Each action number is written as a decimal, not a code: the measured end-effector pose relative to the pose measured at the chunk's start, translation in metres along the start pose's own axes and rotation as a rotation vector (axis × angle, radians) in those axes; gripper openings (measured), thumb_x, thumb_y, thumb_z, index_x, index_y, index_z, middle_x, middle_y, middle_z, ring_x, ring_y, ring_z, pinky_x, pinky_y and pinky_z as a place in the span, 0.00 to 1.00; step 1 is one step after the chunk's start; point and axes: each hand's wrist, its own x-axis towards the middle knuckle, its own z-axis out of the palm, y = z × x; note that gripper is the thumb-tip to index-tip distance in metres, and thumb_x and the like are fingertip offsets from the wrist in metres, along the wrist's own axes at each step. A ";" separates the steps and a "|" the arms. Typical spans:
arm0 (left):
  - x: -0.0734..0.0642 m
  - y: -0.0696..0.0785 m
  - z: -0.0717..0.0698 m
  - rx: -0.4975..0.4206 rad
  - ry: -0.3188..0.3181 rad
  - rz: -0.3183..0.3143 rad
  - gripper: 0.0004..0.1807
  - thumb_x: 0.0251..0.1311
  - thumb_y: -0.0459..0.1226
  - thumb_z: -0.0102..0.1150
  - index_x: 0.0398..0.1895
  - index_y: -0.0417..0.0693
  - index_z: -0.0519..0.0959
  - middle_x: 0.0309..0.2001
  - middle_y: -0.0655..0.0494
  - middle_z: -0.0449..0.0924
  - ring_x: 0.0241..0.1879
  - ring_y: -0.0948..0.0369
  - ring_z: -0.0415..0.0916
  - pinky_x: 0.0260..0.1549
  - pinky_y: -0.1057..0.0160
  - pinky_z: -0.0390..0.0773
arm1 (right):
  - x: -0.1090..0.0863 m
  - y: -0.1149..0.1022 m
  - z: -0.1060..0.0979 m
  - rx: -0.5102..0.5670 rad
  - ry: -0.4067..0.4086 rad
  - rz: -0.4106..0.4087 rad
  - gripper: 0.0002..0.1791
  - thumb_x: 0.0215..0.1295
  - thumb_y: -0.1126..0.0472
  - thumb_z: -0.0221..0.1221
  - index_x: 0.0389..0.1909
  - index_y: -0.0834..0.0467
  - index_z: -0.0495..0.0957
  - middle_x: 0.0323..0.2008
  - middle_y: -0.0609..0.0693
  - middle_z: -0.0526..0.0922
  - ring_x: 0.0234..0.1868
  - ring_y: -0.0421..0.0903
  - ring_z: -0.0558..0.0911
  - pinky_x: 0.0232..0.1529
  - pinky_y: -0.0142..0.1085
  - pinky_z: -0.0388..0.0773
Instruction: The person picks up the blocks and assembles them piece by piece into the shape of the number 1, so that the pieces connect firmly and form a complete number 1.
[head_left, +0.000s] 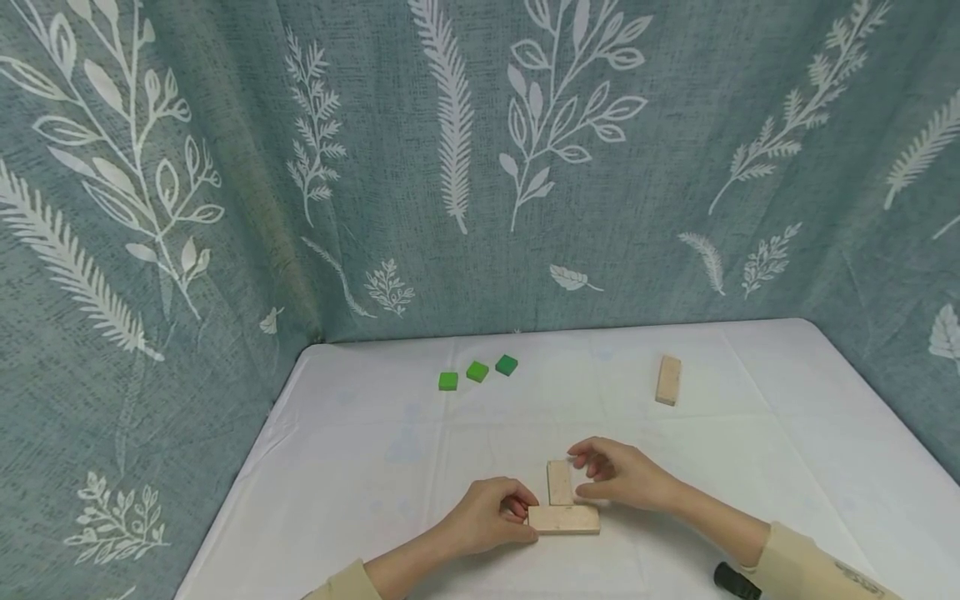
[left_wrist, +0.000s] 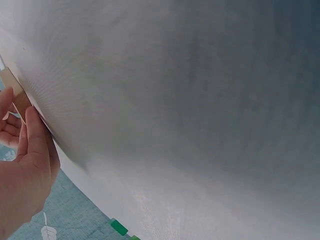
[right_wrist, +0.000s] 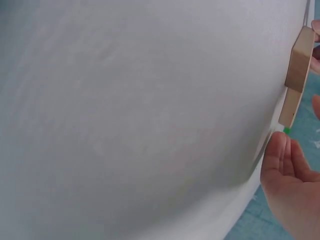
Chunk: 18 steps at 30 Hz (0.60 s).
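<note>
A plain wooden block (head_left: 564,520) lies crosswise near the front of the table. My left hand (head_left: 480,517) holds its left end between thumb and fingers; the left wrist view shows these fingertips against the block (left_wrist: 19,95). Behind it, a second wooden block (head_left: 559,482) points away from me, its near end right at the first one, so the two form a T-like shape. My right hand (head_left: 626,477) hovers just right of that second block, thumb and fingers parted with nothing between them. In the right wrist view a gap shows between its fingertips and the blocks (right_wrist: 300,60).
Another wooden block (head_left: 668,380) lies at the back right. Three small green pieces (head_left: 477,372) sit in a row at the back left. A black object (head_left: 737,581) is by the right sleeve at the front. A patterned curtain (head_left: 480,167) borders the white-covered table (head_left: 360,433).
</note>
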 end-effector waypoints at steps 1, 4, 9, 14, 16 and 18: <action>0.000 0.000 0.000 -0.001 0.000 -0.002 0.15 0.46 0.32 0.76 0.37 0.42 0.82 0.29 0.60 0.77 0.29 0.68 0.74 0.31 0.73 0.76 | -0.001 0.000 -0.001 -0.007 0.007 -0.005 0.27 0.61 0.57 0.67 0.57 0.66 0.72 0.46 0.54 0.78 0.45 0.49 0.79 0.47 0.33 0.78; 0.000 0.001 0.000 -0.001 -0.001 -0.005 0.14 0.46 0.32 0.75 0.37 0.42 0.82 0.29 0.60 0.76 0.29 0.68 0.74 0.31 0.74 0.76 | -0.002 0.002 -0.005 -0.015 0.029 -0.005 0.27 0.61 0.57 0.67 0.57 0.65 0.72 0.46 0.54 0.79 0.45 0.49 0.79 0.47 0.33 0.79; 0.001 0.001 0.000 0.002 0.000 -0.010 0.14 0.46 0.32 0.75 0.37 0.42 0.82 0.29 0.60 0.76 0.30 0.67 0.74 0.31 0.74 0.76 | -0.004 0.004 -0.012 0.018 0.047 0.042 0.27 0.61 0.57 0.67 0.57 0.64 0.73 0.46 0.54 0.79 0.43 0.45 0.79 0.45 0.32 0.78; 0.000 0.001 0.001 -0.002 0.001 -0.020 0.15 0.46 0.31 0.76 0.37 0.42 0.82 0.29 0.60 0.76 0.30 0.67 0.74 0.31 0.74 0.76 | -0.006 0.007 -0.020 0.034 0.057 0.076 0.27 0.61 0.57 0.67 0.59 0.64 0.72 0.47 0.54 0.78 0.43 0.43 0.78 0.45 0.31 0.77; 0.000 0.000 0.001 -0.005 -0.002 -0.023 0.15 0.46 0.31 0.75 0.37 0.42 0.82 0.29 0.60 0.76 0.30 0.67 0.74 0.31 0.73 0.76 | -0.007 0.007 -0.022 0.032 0.068 0.086 0.28 0.61 0.57 0.67 0.59 0.64 0.72 0.47 0.54 0.78 0.44 0.44 0.78 0.46 0.31 0.77; 0.001 0.000 0.001 -0.007 -0.004 -0.027 0.15 0.46 0.31 0.75 0.37 0.42 0.82 0.29 0.60 0.76 0.30 0.67 0.74 0.31 0.74 0.76 | -0.008 0.007 -0.025 0.036 0.079 0.092 0.28 0.61 0.57 0.67 0.59 0.64 0.72 0.48 0.54 0.78 0.44 0.44 0.77 0.46 0.31 0.77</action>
